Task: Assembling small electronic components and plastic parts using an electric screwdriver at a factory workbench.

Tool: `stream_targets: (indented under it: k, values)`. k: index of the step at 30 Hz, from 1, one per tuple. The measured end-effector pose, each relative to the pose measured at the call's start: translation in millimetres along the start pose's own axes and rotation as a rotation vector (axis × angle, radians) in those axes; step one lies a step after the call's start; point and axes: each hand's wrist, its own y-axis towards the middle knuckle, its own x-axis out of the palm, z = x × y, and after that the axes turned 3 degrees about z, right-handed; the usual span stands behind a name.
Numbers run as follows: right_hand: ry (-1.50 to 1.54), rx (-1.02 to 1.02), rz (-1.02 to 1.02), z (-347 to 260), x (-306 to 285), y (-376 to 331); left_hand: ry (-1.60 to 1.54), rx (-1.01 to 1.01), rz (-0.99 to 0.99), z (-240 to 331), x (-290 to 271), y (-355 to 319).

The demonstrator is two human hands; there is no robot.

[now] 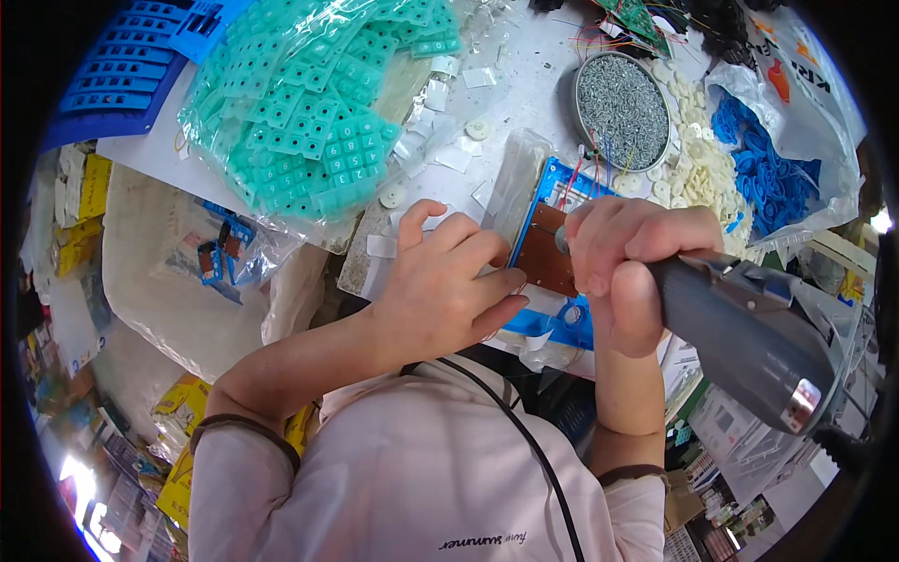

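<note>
Hands meet over the brown circuit board (546,251) in its blue frame (560,183): left hand (448,281) pressing flat just left of it, right hand (629,253) fisted around a grey electric screwdriver (744,337) tipped onto the board.

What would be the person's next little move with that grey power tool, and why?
Probably pressing the grey electric screwdriver straight down and running it. The right hand grips it with the tip at the brown circuit board seated in the blue plastic frame, while the left hand steadies that frame from the side. The tip itself is hidden, so this is a guess.
</note>
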Motion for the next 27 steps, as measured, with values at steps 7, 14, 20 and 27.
stream_targets:
  k: [7, 14, 20, 27]
  values:
    - [-0.115, 0.013, 0.038, 5, 13, 2, 0.003, 0.009, -0.022, -1, -1, 0]
    - [0.066, -0.160, 0.019, -14, -31, 6, -0.114, -0.018, -0.054, 10, -4, -4]
    - [-0.293, -0.228, 0.218, -71, -63, 4, -0.113, 0.049, -0.177, 34, 5, -5]
    - [-0.865, -0.619, 0.581, -91, -52, -62, -0.168, 0.117, -0.170, 26, 3, 17]
